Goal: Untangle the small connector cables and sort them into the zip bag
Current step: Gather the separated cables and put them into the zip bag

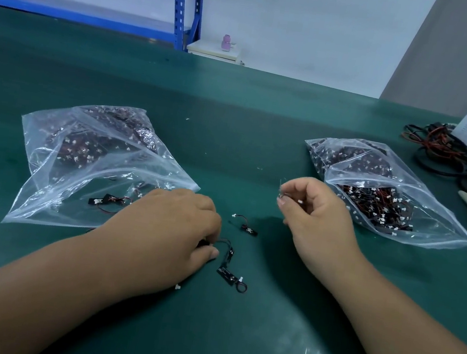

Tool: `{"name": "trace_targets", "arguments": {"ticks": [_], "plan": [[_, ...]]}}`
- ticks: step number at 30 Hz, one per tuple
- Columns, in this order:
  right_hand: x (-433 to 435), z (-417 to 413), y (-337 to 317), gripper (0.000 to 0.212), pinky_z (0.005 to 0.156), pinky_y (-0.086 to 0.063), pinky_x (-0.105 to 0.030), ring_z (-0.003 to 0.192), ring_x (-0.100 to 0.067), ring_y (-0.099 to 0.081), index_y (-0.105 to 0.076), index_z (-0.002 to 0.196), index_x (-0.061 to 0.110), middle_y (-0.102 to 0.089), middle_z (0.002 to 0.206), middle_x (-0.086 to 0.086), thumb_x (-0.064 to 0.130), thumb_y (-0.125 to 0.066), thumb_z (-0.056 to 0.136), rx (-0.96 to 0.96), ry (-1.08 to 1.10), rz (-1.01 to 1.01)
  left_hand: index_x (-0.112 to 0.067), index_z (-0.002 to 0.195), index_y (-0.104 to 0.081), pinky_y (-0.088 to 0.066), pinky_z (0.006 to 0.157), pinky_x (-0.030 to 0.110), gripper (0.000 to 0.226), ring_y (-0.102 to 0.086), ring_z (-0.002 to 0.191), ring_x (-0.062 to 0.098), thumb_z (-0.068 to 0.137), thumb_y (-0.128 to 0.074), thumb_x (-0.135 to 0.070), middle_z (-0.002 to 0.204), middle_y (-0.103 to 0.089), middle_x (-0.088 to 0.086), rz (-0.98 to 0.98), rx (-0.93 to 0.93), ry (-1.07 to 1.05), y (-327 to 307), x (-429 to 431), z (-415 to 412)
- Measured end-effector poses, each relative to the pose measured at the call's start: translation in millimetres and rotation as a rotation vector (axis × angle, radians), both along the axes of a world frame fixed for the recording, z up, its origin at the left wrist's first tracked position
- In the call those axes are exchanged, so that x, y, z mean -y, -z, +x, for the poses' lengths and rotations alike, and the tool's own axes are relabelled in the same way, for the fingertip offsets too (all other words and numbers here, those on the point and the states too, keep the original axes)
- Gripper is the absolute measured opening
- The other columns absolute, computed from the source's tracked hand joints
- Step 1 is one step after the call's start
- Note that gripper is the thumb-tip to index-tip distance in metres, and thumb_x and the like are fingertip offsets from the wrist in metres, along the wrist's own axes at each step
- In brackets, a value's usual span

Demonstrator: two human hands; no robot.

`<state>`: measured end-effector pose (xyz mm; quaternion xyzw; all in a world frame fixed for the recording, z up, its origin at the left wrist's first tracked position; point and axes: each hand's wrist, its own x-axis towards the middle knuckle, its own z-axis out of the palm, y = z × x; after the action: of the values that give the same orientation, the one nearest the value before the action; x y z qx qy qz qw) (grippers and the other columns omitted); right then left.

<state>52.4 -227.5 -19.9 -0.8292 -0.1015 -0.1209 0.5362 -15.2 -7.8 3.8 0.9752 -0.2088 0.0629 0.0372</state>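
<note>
Left hand (169,237): pinched a black connector cable (229,254) on the bench (234,117), 6 o'clock.
Right hand (316,218): pinched a white-plugged cable (300,201), raised, 3 o'clock.
Bags: left zip bag (79,155) 9 o'clock, right zip bag (402,206) 2 o'clock.
Technique: easing strands apart slowly looked safest.

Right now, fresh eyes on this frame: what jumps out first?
Two clear bags full of small connector cables: left bag and right bag on the green table. Between them, the left hand pinches a black cable on the table; the right hand pinches a white-tipped cable.
</note>
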Motion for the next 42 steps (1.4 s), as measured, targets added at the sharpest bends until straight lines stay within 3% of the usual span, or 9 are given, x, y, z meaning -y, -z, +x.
{"name": "trace_targets", "arguments": {"ticks": [7, 12, 20, 24, 28, 33, 36, 38, 42], "plan": [[1.0, 3.5, -4.5, 0.03, 0.056, -0.045, -0.014, 0.056, -0.003, -0.054, -0.071, 0.074, 0.027, -0.063, 0.063, 0.015, -0.002, -0.07, 0.083, -0.137, -0.015, 0.205, -0.036, 0.102, -0.071, -0.046, 0.092, 0.034, 0.023, -0.054, 0.098, 0.007, 0.093, -0.053, -0.047, 0.105, -0.061, -0.021, -0.045, -0.019, 0.125, -2.0, 2.4, -0.9], [1.2, 3.6, -6.1, 0.021, 0.053, -0.04, -0.01, 0.051, 0.002, -0.049, -0.073, 0.081, 0.02, -0.06, 0.061, 0.014, 0.0, -0.074, 0.082, -0.153, -0.049, 0.27, -0.04, 0.122, -0.064, -0.039, 0.102, 0.033, 0.044, -0.046, 0.114, 0.006, 0.093, -0.04, -0.062, 0.122, -0.054, -0.025, 0.048, -0.028, 0.102, 0.0, -1.0, 0.7], [0.2, 4.6, -2.8, 0.022, 0.059, -0.046, -0.013, 0.06, -0.003, -0.053, -0.071, 0.077, 0.019, -0.062, 0.066, 0.008, -0.002, -0.074, 0.08, -0.131, -0.025, 0.225, -0.034, 0.108, -0.07, -0.048, 0.09, 0.039, 0.028, -0.057, 0.104, 0.005, 0.09, -0.056, -0.052, 0.113, -0.061, -0.023, -0.124, 0.021, 0.341, -7.7, 2.8, -7.6], [1.8, 5.2, -1.8, 0.016, 0.054, -0.043, -0.013, 0.057, -0.005, -0.051, -0.073, 0.074, 0.019, -0.064, 0.065, 0.008, 0.007, -0.073, 0.084, -0.146, -0.009, 0.235, -0.042, 0.138, -0.048, -0.03, 0.111, 0.033, 0.069, -0.033, 0.129, -0.002, 0.083, -0.033, -0.082, 0.137, -0.043, -0.031, 0.08, -0.115, 0.276, -2.6, 5.6, -8.3], [5.1, 10.5, -0.2, 0.022, 0.06, -0.046, -0.014, 0.064, -0.005, -0.057, -0.072, 0.078, 0.025, -0.071, 0.078, 0.002, 0.005, -0.068, 0.087, -0.144, 0.057, 0.226, -0.043, 0.148, -0.031, -0.016, 0.113, 0.029, 0.083, -0.021, 0.135, 0.0, 0.08, -0.013, -0.087, 0.147, -0.031, -0.03, 0.108, -0.097, 0.152, 1.3, 2.4, -3.5], [14.8, 15.5, 0.6, 0.034, 0.066, -0.045, -0.009, 0.07, 0.007, -0.058, -0.07, 0.083, 0.031, -0.071, 0.086, 0.011, -0.002, -0.062, 0.085, -0.133, 0.035, -0.058, -0.042, 0.152, -0.016, -0.011, 0.116, 0.028, 0.091, -0.012, 0.138, 0.0, 0.074, 0.002, -0.087, 0.151, -0.021, -0.03, 0.103, -0.054, 0.041, 5.9, -2.8, 0.5], [12.6, 15.5, 2.3, 0.02, 0.088, -0.046, -0.026, 0.09, -0.004, -0.056, -0.071, 0.097, 0.036, -0.062, 0.098, 0.015, 0.021, -0.074, 0.083, -0.123, -0.026, -0.398, -0.041, 0.152, -0.016, -0.01, 0.116, 0.028, 0.09, -0.013, 0.139, 0.001, 0.075, -0.002, -0.085, 0.152, -0.02, -0.029, 0.114, -0.072, 0.048, 5.9, -0.4, -0.4], [8.9, 12.8, 0.8, 0.011, 0.098, -0.04, -0.037, 0.104, -0.014, -0.052, -0.068, 0.091, 0.043, -0.056, 0.098, 0.015, 0.037, -0.073, 0.083, -0.1, -0.019, -0.602, -0.041, 0.149, -0.028, -0.016, 0.114, 0.028, 0.087, -0.024, 0.137, 0.002, 0.077, -0.005, -0.083, 0.148, -0.029, -0.028, 0.105, -0.058, 0.063, 3.2, 0.7, -1.2], [5.2, 7.8, -1.3, 0.021, 0.094, -0.04, -0.038, 0.096, -0.016, -0.054, -0.058, 0.071, 0.034, -0.056, 0.087, 0.011, 0.045, -0.07, 0.084, -0.059, 0.005, -0.665, -0.037, 0.125, -0.059, -0.033, 0.106, 0.032, 0.076, -0.046, 0.121, 0.004, 0.081, -0.013, -0.079, 0.129, -0.051, -0.026, 0.089, -0.017, 0.104, -1.4, 0.2, -1.7]]}}
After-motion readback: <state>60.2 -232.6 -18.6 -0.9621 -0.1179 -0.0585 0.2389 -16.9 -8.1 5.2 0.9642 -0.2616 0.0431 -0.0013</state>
